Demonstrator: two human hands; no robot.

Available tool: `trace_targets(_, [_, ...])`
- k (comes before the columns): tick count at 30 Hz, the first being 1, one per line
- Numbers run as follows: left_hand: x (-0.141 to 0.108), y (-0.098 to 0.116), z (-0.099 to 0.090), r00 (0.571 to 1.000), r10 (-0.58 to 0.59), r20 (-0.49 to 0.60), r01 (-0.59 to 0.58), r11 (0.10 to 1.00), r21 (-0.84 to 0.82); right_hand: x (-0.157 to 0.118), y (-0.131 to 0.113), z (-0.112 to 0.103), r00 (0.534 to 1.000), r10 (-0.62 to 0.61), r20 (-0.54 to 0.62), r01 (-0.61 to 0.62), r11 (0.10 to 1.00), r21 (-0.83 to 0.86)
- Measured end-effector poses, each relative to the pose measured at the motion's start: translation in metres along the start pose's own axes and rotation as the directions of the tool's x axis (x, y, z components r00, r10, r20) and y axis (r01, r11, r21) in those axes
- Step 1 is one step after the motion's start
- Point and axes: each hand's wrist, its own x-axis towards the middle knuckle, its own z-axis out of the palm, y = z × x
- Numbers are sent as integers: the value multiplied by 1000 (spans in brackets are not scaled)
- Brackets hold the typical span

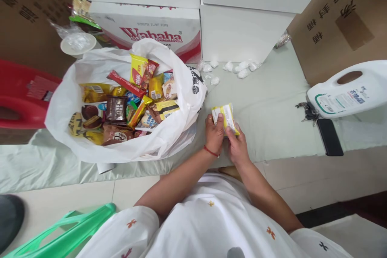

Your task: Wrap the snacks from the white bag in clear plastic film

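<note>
Both hands are close together near the table's front edge, on a small yellow and white snack packet [225, 116]. My left hand [214, 133], with a red string on the wrist, grips the packet's left side, thumb on top. On its lower right side, my right hand [237, 143] pinches it with the thumb over the wrapper. To the left stands an open white plastic bag [69, 113] full of wrapped snacks, among them a dark brown packet [116, 109] and a red stick packet [125, 84]. The fingers beneath the packet are hidden.
Several small white packets [242, 68] lie before white boxes [242, 32]. A Wahaha carton [148, 28] and a bowl [78, 44] stand behind the bag. At right are a white detergent bottle [347, 88], keys [308, 112] and a black phone [330, 137]. A red container [21, 92] is far left.
</note>
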Motion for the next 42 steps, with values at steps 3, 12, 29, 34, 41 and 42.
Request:
trace_targets(3, [1, 3, -2, 995, -25, 92, 26, 1000, -5, 3, -5, -6, 998, -16, -53, 20, 997, 73])
trace_targets(12, [6, 27, -13, 875, -299, 381, 379, 913, -152, 8, -7, -25, 993, 64, 96, -64, 998, -7])
trace_targets(29, [6, 8, -16, 979, -139, 146, 141, 990, 2, -3, -4, -21, 997, 30, 72, 1, 916, -400])
trace_targets(34, [8, 4, -19, 987, -63, 147, 35, 982, 185, -8, 11, -14, 1000, -8, 17, 12, 961, -277])
trace_targets(41, [-15, -5, -26, 908, 264, 325, -411, 709, 573, -5, 15, -15, 996, -51, -79, 42, 993, -113])
trace_targets(42, [-16, -7, -28, 903, 290, 317, -428, 668, 608, -4, 13, -15, 997, -56, -47, 50, 992, -112])
